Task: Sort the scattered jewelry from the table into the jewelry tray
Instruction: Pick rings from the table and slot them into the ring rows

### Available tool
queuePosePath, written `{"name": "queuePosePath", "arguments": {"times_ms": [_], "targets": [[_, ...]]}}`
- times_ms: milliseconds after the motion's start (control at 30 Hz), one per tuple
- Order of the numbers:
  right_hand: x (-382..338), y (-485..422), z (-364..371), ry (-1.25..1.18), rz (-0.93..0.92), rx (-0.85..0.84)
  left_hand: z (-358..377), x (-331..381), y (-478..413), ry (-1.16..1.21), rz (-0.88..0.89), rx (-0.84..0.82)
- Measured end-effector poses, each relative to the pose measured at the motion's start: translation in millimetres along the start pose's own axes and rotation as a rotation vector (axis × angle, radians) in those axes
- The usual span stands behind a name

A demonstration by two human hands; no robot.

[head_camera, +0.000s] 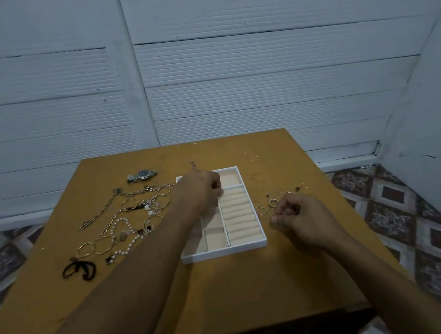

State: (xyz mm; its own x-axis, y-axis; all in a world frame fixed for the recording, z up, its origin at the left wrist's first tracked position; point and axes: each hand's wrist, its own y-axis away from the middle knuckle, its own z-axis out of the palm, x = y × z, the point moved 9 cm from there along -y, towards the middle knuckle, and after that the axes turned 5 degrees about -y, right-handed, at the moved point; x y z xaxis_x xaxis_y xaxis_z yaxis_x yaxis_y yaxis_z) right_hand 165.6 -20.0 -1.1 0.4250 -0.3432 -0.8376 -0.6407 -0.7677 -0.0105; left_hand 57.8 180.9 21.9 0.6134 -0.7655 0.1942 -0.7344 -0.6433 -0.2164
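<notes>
Hovering over the far left part of the jewelry tray (225,250), the left hand (198,191) has its knuckles up and its fingers curled under. The fingertips are hidden below the hand, so whether they hold anything cannot be told. The white tray lies in the middle of the wooden table (231,292), its long axis running from the near edge towards the wall. A column of beige ring rolls (239,215) fills its right side and small square compartments its left, several of them covered by the left hand and forearm. Just right of the tray lies a cluster of thin rings (271,203). The right hand (302,213) sits at the near edge of that cluster, fingers curled in and thumb close to the forefinger. A ring may be pinched there, but it is too small and dim to make out. Left of the tray lie the scattered pieces: a wristwatch (141,175) farthest away, long chains (101,212) and hoops tangled together, a pearl string (123,237), and a black cord (79,268) nearest the person. A short chain (193,165) shows just beyond the tray, partly hidden by the left hand.
</notes>
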Motion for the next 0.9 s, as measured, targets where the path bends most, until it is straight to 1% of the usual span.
{"name": "queuePosePath", "arguments": {"times_ms": [100,233,367,533,700,900], "targets": [[0.9,1.6,0.5,-0.004,0.008,0.001,-2.3,4.8,2.7,-0.015,0.016,0.043],[2.9,3.3,-1.8,0.004,0.007,-0.004,1.4,5.6,2.7,0.011,0.026,0.033],[5.4,3.1,-4.3,0.009,0.007,0.002,2.8,10.4,4.8,-0.014,0.127,0.004],[6.8,3.9,-1.3,0.012,0.019,-0.006,5.2,13.5,5.7,-0.003,0.191,-0.014],[11.1,4.3,-4.1,0.003,0.031,-0.007,2.8,13.3,5.7,0.062,0.17,-0.002],[13.6,3.3,-3.6,-0.008,0.028,-0.018,3.8,15.1,7.7,0.031,0.198,0.026]]}}
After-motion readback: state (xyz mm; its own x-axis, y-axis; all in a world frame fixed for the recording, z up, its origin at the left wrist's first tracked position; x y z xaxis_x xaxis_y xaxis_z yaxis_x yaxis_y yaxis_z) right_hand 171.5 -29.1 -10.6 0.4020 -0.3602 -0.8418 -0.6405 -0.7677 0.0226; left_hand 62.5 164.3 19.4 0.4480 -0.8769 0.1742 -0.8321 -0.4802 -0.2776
